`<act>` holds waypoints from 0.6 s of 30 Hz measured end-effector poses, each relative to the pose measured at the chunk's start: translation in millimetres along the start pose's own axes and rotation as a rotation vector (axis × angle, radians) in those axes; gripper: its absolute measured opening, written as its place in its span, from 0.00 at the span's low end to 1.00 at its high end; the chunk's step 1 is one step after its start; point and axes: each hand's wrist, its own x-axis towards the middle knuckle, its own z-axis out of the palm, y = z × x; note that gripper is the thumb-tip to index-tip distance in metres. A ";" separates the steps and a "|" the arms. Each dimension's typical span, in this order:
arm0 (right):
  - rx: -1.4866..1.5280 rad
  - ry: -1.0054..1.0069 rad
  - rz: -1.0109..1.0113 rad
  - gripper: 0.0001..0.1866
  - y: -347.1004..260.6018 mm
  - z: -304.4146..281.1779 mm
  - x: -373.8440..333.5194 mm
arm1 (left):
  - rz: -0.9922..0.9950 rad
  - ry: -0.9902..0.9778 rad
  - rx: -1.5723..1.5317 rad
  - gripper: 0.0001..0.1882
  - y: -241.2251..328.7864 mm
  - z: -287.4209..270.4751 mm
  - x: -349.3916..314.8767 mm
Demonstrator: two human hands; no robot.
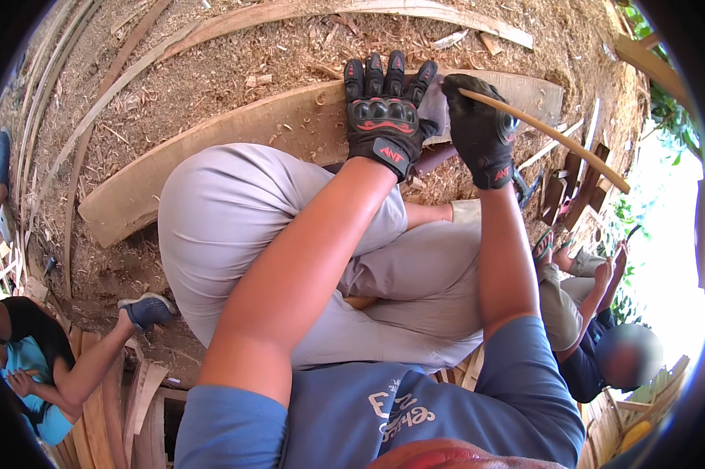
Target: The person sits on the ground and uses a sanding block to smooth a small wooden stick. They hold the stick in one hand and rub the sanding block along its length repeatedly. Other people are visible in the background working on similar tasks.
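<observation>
Both my hands wear black gloves with red trim. My left hand [383, 113] has its fingers spread, palm down, on or just over the long wooden plank [212, 148] that lies across in front of my legs. My right hand [481, 129] is closed on a slim, rounded wooden stick [559, 134], which slants from the fingers out to the right and towards me. Its far end by my fingers is narrow. A greyish-purple piece [435, 109] shows between my hands, partly covered; what it is I cannot make out.
Wood shavings cover the ground. Long curved strips [79, 156] lie at left and across the far side. Dark wood pieces [577, 184] are stacked at right. One person [36, 367] sits at left, another [590, 336] at right. More boards [106, 391] lie at lower left.
</observation>
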 end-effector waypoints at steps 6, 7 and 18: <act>0.089 -0.022 0.073 0.05 7.6 5.3 -6.2 | -0.027 -0.057 -0.068 0.47 5.2 -5.4 -4.6; 0.053 -0.015 0.053 0.05 12.3 3.9 -13.4 | -0.026 -0.057 -0.054 0.46 5.1 -4.8 -7.4; 0.097 -0.017 -0.013 0.07 -2.1 5.0 -21.7 | -0.025 -0.099 -0.093 0.48 5.3 -9.7 -1.2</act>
